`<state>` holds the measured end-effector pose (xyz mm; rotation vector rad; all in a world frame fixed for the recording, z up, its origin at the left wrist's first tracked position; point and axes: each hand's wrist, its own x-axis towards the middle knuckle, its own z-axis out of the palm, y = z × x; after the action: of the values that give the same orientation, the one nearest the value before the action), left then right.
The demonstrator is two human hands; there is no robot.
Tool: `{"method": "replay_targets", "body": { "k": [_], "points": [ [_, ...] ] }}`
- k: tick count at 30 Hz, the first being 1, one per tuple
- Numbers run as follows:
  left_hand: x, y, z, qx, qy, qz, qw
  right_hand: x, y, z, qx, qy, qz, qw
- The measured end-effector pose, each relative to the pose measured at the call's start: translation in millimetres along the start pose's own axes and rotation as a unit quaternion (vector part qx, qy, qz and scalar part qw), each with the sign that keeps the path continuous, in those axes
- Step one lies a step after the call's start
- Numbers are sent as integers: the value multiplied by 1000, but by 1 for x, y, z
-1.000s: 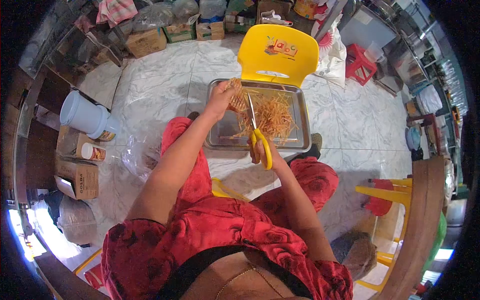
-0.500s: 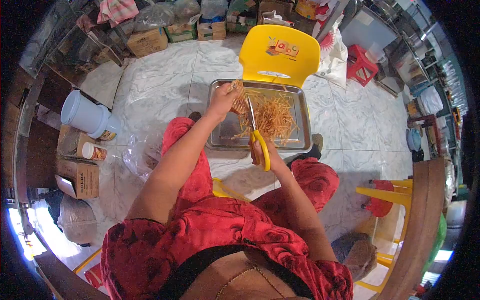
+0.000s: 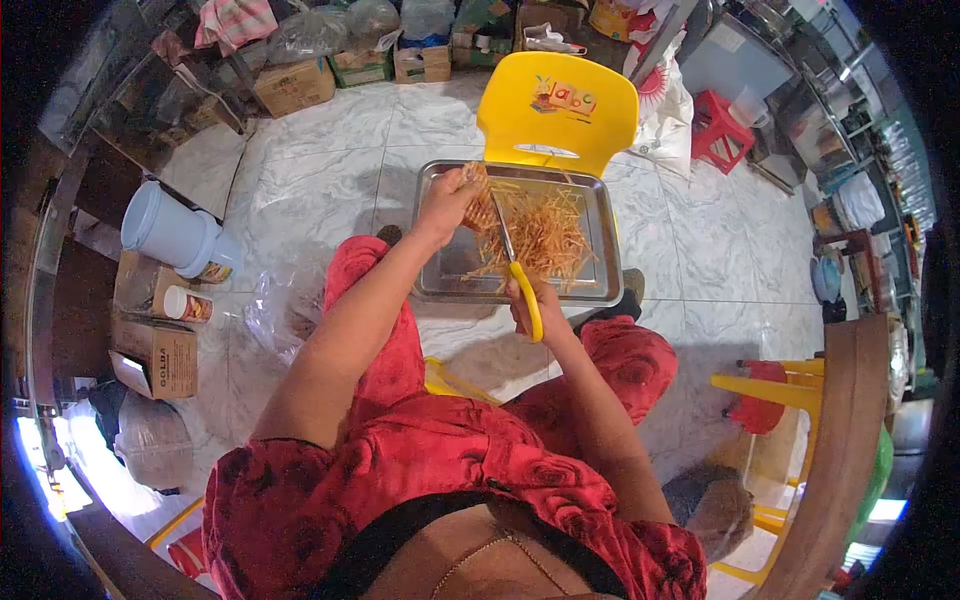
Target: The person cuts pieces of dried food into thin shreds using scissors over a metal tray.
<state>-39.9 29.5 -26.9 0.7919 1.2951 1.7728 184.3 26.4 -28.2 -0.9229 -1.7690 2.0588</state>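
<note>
Over the left part of a metal tray, my left hand grips a brownish textured piece. My right hand is closed round the yellow handles of a pair of scissors at the tray's near edge. The scissor blades point away from me and lie beside the held piece; whether they touch it I cannot tell. A pile of thin orange-brown strips covers the middle of the tray.
The tray rests by a yellow chair with its backrest at the far side. Blue-grey buckets, a cardboard box and a clear plastic bag are on the left. A red stool stands at the back right.
My right hand and the scissors have shifted slightly to the right. My left hand stays nearly in place, with the piece still held and tilted slightly differently.
</note>
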Motion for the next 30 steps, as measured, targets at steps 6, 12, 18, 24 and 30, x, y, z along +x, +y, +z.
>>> {"method": "replay_targets", "body": {
  "k": [6, 12, 18, 24, 30],
  "points": [
    [-16, 6, 13, 46, -60, -20, 997, 6, 4, -1, 31, -6, -30, 999],
    [-18, 12, 17, 21, -64, -65, 996, 4, -2, -1, 18, 7, -6, 1000],
    [-15, 7, 14, 10, -75, -80, 994, 0, -5, 0, -10, 28, -8, 1000],
    [-14, -14, 11, 30, -106, -48, 993, 7, -1, -6, -16, 13, 12, 1000],
    [-21, -5, 19, -2, -139, -99, 985, 8, 0, -3, 7, 20, -5, 1000]
  ]
}}
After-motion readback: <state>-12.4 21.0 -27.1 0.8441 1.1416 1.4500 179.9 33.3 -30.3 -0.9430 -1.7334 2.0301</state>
